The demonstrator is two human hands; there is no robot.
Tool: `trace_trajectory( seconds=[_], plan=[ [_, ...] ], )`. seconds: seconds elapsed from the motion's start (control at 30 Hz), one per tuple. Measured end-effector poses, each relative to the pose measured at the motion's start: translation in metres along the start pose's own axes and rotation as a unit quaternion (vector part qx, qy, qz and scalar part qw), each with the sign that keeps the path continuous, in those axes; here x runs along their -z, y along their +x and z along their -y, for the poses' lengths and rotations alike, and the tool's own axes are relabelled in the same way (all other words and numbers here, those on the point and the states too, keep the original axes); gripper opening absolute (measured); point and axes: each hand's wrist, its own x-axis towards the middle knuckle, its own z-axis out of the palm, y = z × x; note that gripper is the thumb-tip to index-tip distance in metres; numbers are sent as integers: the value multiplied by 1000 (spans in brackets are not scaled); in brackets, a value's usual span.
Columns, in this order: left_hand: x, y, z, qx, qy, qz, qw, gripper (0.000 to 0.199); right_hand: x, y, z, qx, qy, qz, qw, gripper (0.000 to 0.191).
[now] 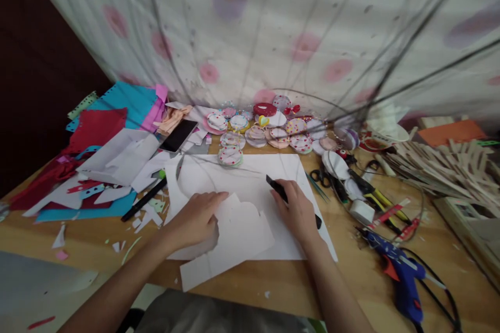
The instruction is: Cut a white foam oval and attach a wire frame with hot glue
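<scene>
My right hand (299, 213) is wrapped round a black utility knife (280, 190). Its tip points up and left, above a large white sheet (291, 171) on the table. My left hand (197, 218) rests on the paper with its fingers stretched to the right, holding nothing that I can make out. Beside its fingertips lies a cut white paper piece (242, 234) with an uneven outline, whose lower end overhangs the sheet's front edge. The underside of the left hand is hidden.
Small decorated round paper pieces (230, 156) crowd the back. Colored scraps, a phone (179, 135) and a black marker (144, 199) lie left. To the right are scissors (320, 178), yellow-black pliers (377, 200), a blue glue gun (402, 276) and wooden strips (433, 166).
</scene>
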Motion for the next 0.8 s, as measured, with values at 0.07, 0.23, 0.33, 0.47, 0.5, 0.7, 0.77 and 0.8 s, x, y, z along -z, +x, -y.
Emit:
trace_trajectory(
  seconds=[0.07, 0.23, 0.33, 0.47, 0.5, 0.7, 0.77, 0.8],
  plan=[
    [-2, 7, -9, 17, 23, -4, 1000, 53, 0, -2, 7, 70, 37, 22, 997, 27],
    [-16, 23, -26, 56, 64, -42, 995, 42, 6, -5, 21, 210, 71, 122, 967, 27],
    [-22, 28, -25, 58, 50, -44, 996, 42, 10, -5, 24, 219, 64, 145, 963, 24],
    [-21, 33, -20, 65, 25, -35, 997, 39, 10, -5, 24, 213, 43, 154, 964, 24],
    [-20, 34, -20, 67, 24, -31, 997, 39, 10, -5, 23, 209, 38, 154, 965, 24],
    [-22, 37, -21, 59, 35, -34, 997, 39, 5, -4, 22, 183, 9, 155, 971, 22],
    [-24, 37, -20, 52, 36, -40, 997, 39, 4, -3, 24, 183, 6, 157, 970, 22],
    [-24, 37, -20, 50, 36, -42, 997, 40, 3, -3, 25, 185, 6, 159, 970, 22]
  ],
)
